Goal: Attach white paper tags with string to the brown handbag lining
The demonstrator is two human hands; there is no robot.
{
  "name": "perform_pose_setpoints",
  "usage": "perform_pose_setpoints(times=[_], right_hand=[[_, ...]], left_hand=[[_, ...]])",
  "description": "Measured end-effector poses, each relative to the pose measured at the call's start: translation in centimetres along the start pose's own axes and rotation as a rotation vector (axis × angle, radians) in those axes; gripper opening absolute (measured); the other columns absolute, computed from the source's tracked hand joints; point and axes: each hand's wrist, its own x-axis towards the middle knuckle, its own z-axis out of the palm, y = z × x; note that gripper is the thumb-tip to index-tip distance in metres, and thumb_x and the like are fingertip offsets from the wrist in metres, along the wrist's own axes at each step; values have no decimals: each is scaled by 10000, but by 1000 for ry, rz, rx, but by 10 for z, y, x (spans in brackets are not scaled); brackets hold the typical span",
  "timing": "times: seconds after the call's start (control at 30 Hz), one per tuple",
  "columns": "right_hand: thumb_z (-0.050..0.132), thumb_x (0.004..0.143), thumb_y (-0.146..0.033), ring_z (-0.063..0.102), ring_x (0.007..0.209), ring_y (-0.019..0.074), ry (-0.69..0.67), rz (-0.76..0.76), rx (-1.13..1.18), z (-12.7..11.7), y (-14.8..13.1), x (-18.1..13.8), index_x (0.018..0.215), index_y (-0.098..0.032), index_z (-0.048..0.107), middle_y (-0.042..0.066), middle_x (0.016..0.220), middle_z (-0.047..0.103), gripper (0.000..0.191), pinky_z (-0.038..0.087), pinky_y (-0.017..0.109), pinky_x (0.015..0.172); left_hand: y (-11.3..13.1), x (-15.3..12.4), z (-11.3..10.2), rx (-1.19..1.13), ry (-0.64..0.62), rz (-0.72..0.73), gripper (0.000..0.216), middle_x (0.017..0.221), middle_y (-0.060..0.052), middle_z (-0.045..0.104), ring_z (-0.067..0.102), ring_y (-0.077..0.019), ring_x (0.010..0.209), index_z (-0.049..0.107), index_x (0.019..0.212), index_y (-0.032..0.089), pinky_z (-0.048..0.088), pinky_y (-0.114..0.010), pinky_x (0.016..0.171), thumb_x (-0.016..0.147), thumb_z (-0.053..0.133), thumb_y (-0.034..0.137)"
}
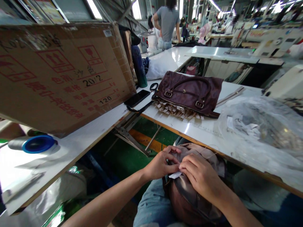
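Observation:
On my lap lies a brown bag (181, 197), its light lining (201, 151) partly turned out at the far end. My left hand (164, 161) and my right hand (200, 173) meet over it, their fingertips pinched close together. A small white tag (175, 175) sticks out beneath the fingertips. Which fingers press on the tag and which on the fabric is hard to make out. Beyond the hands, a dark maroon handbag (187, 91) with buckled handles rests on the white table (189, 126), paper strips (175, 108) spilling from its opening.
A large cardboard box (63, 75) stands at the left, near a blue-rimmed spool (39, 144). A black phone (137, 98) lies beside the box. Clear plastic bags (260, 132) cover the table's right side. Sewing machines (276, 41) and a standing person (167, 25) are farther back.

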Motion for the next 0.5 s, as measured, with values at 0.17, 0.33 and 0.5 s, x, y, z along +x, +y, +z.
perform_pose_setpoints(times=[0.17,0.33,0.5], right_hand=[[432,882,-49,522,936,239,13,-200,-194,5,-10,-6,1035,-100,571,105,980,585,213,474,402,859],[443,891,-61,540,938,208,133,-189,-157,10,-12,-20,1018,-101,584,95,981,591,194,482,368,893],[399,896,-73,555,934,222,226,-285,-264,16,-10,-23,1037,-66,597,116,995,608,243,500,380,857]], left_hand=[[0,-2,0,-9,30,33,53,1140,-95,552,505,-232,1135,733,725,161,366,-356,1020,719,721,212],[4,-3,1,-5,2,42,35,1157,-82,551,493,-237,1149,732,728,165,368,-350,1020,705,722,190],[3,-1,3,8,-6,22,41,1174,-76,542,481,-234,1162,736,732,165,361,-306,1015,721,709,195]])
